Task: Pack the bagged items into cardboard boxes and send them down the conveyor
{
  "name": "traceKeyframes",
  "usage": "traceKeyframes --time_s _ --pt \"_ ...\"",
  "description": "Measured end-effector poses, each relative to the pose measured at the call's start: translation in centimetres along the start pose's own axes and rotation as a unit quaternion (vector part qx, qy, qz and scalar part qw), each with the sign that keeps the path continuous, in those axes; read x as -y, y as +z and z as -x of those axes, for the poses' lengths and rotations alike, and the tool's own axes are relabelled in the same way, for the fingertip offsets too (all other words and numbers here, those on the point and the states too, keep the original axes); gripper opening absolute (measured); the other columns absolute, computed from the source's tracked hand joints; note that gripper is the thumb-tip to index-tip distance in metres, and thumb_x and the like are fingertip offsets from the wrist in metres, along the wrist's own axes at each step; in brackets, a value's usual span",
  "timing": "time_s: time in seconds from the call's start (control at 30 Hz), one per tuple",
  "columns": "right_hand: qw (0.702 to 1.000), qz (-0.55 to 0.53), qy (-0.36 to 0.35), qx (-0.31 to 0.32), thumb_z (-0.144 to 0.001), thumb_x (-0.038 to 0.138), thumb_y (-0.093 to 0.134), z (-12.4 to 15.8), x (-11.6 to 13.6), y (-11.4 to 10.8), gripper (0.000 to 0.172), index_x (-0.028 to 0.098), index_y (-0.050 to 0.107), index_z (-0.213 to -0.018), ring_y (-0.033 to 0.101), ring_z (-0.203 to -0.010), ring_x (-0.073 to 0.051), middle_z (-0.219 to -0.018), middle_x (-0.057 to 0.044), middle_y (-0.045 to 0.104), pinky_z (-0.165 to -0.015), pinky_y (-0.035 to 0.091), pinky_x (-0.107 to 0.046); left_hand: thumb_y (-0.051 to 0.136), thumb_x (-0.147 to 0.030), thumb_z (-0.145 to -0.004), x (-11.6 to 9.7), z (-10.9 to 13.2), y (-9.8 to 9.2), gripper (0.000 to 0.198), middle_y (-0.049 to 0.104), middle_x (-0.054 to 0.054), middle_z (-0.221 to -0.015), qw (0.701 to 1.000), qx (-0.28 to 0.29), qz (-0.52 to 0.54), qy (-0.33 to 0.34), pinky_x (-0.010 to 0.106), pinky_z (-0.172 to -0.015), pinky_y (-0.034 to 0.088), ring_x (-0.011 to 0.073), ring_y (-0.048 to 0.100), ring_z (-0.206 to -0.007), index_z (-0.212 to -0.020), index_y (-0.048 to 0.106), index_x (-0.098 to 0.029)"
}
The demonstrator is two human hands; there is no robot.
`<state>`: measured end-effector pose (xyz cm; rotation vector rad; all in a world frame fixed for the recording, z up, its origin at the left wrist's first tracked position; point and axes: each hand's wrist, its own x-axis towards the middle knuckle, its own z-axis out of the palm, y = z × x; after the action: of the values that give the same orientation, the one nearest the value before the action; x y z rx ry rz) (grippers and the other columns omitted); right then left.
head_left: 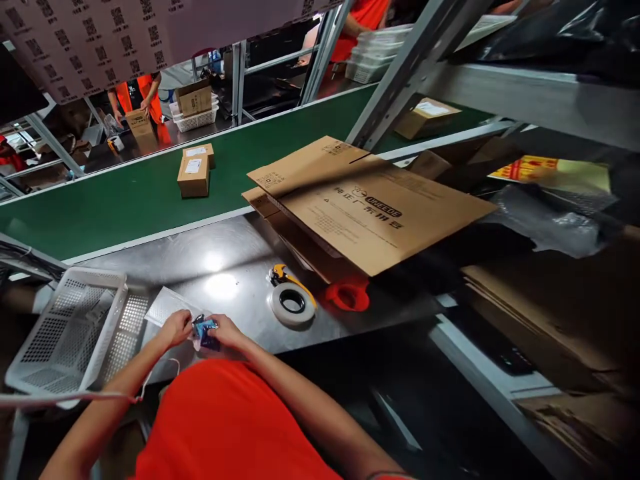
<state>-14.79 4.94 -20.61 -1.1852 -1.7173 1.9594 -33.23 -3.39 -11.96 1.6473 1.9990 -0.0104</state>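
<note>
My left hand (177,327) and my right hand (226,331) meet close to my body at the table's near edge. Between them is a small blue and purple packet (206,332), gripped by the fingers of both; its exact kind is too small to make out. A white padded mailer (165,305) lies on the metal table (250,250) just beyond my left hand. To the right of my hands stands a tape dispenser with a yellow handle (293,300) and a large roll. Beside it is a red plastic ring-shaped piece (349,295).
Stacked white plastic baskets (107,333) stand at the left. A flattened printed carton (360,207) juts over the table's right side. Behind runs a green conveyor belt (145,167) carrying small labelled boxes (194,177). Metal posts rise at the right; a co-worker in orange (137,93) stands across the belt.
</note>
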Motion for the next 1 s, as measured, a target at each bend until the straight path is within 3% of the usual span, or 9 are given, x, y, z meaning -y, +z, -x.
traceKeyframes --time_s 0.17,0.3,0.63,0.73,0.87,1.0 --pt "0.994 0.082 0.011 0.076 -0.093 0.034 0.080 -1.0 -0.2 -0.1 0.019 0.016 0.073 -0.096 0.069 -0.087 -0.018 -0.094 -0.001 0.073 -0.085 0.058 -0.037 0.054 -0.021 -0.096 0.2 0.1 1.3 0.016 0.074 0.011 -0.099 0.999 0.035 -0.008 -0.002 0.035 -0.085 0.049 0.0250 0.069 -0.097 -0.092 0.069 -0.020" --pt "0.987 0.103 0.034 0.118 -0.099 0.039 0.077 -1.6 -0.8 -0.2 0.024 0.015 0.073 -0.098 0.070 -0.086 -0.018 -0.097 -0.001 0.074 -0.083 0.061 -0.036 0.051 -0.019 -0.098 0.5 -0.5 2.3 0.018 0.073 0.015 -0.104 0.998 0.042 -0.019 -0.031 0.037 -0.085 0.049 0.0268 0.069 -0.098 -0.096 0.069 -0.020" --pt "0.996 0.052 0.063 -0.032 -0.101 0.038 0.072 -1.6 -2.7 2.0 0.029 0.017 0.072 -0.122 0.071 -0.114 -0.025 -0.125 -0.008 0.075 -0.104 0.057 -0.049 0.051 -0.023 -0.100 1.5 -1.0 3.0 0.019 0.074 0.012 -0.106 0.997 0.076 0.006 -0.005 0.032 -0.089 0.048 0.0238 0.069 -0.101 -0.096 0.070 -0.020" --pt "0.997 0.054 0.044 -0.036 -0.091 0.025 0.075 -1.5 -2.4 2.1 0.026 0.020 0.076 -0.117 0.070 -0.117 -0.026 -0.124 -0.008 0.077 -0.110 0.053 -0.047 0.049 -0.024 -0.101 1.3 -1.0 2.7 0.022 0.075 0.011 -0.106 0.997 0.071 0.012 -0.010 0.033 -0.088 0.049 0.0242 0.069 -0.102 -0.098 0.071 -0.021" --pt "0.997 0.071 0.008 -0.024 -0.074 0.015 0.077 -1.9 -1.7 2.3 0.022 0.025 0.079 -0.094 0.068 -0.118 -0.027 -0.110 -0.004 0.081 -0.111 0.048 -0.038 0.051 -0.022 -0.099 1.4 -1.3 2.3 0.019 0.075 0.010 -0.106 0.997 0.068 0.018 -0.015 0.032 -0.088 0.048 0.0239 0.069 -0.102 -0.097 0.070 -0.021" --pt "0.993 0.096 0.019 -0.064 -0.083 0.023 0.076 -2.5 -1.5 2.5 0.023 0.021 0.077 -0.105 0.071 -0.108 -0.025 -0.110 -0.007 0.080 -0.104 0.053 -0.042 0.053 -0.018 -0.098 1.8 -1.7 2.3 0.017 0.075 0.011 -0.103 0.997 0.067 0.027 -0.020 0.032 -0.086 0.046 0.0229 0.068 -0.098 -0.096 0.070 -0.019"
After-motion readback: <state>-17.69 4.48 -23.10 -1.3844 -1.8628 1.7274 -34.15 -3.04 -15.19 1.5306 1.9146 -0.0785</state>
